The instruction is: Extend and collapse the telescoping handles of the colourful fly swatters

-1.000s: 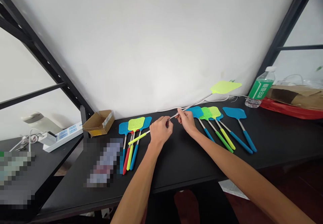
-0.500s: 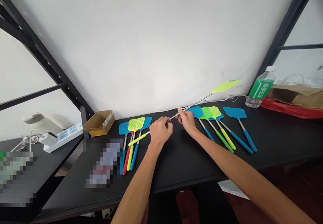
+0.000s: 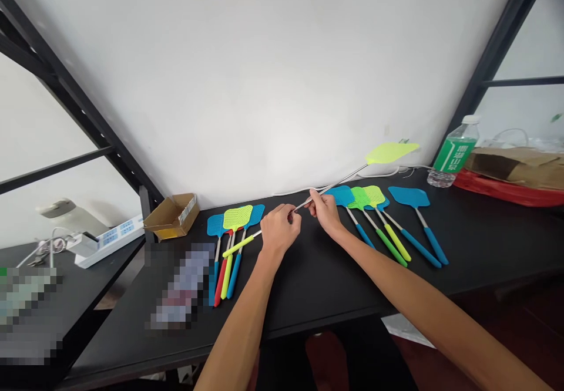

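Both my hands hold one yellow fly swatter [image 3: 390,152] with a long metal rod, lifted above the black table [image 3: 321,279]. My left hand [image 3: 277,230] is closed on the rod just above its yellow grip. My right hand [image 3: 325,209] pinches the rod a little further up. The swatter's head points up and to the right, near the wall. A bunch of swatters [image 3: 232,232] lies left of my left hand. Another group of swatters [image 3: 379,215] lies right of my right hand.
A small open cardboard box [image 3: 173,215] stands at the table's back left. A green-labelled water bottle [image 3: 453,153] stands at the back right beside a red tray [image 3: 506,191] with brown paper. A white power strip [image 3: 110,237] lies on the lower left shelf. Black rack posts frame both sides.
The held swatter's head turned edge-on and then flatter again. Both hands stay in about the same place on the rod.
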Tool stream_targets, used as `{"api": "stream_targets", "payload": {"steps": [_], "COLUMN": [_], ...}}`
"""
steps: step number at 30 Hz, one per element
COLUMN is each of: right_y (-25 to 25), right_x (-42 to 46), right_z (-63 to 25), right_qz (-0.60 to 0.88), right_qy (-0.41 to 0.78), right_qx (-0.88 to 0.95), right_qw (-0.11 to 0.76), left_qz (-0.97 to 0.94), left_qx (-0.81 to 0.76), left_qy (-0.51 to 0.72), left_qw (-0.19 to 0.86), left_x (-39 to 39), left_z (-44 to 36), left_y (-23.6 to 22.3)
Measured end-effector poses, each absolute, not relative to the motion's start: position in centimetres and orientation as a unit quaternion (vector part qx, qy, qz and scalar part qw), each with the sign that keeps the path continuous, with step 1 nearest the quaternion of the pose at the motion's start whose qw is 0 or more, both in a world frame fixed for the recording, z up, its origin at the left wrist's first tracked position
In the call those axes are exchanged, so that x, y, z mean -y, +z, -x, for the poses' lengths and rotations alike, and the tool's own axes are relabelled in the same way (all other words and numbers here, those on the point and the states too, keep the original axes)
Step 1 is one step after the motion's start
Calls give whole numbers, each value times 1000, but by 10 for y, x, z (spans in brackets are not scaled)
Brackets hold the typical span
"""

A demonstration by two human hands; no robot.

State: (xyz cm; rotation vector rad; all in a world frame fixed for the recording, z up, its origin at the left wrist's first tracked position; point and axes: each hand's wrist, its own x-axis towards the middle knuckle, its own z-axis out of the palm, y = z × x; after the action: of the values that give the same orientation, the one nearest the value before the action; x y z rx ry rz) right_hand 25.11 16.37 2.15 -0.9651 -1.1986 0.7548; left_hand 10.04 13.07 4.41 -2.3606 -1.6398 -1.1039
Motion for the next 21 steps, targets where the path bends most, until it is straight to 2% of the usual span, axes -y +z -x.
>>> {"api": "stream_targets", "payload": {"steps": [7,21], "right_y": [21,25], "right_x": [-167,-163], "right_z": [-254,-254], "right_qz": [403,425], "right_qy": [351,342], "right_qx": [504,524], "right_qw": [678,654], "left_qz": [766,767], "left_qx": [540,533], "left_qy": [-347,-357], "left_qw": [27,30], "left_x": [-130,-130], "left_z": [-100,-99], "left_y": [45,45]}}
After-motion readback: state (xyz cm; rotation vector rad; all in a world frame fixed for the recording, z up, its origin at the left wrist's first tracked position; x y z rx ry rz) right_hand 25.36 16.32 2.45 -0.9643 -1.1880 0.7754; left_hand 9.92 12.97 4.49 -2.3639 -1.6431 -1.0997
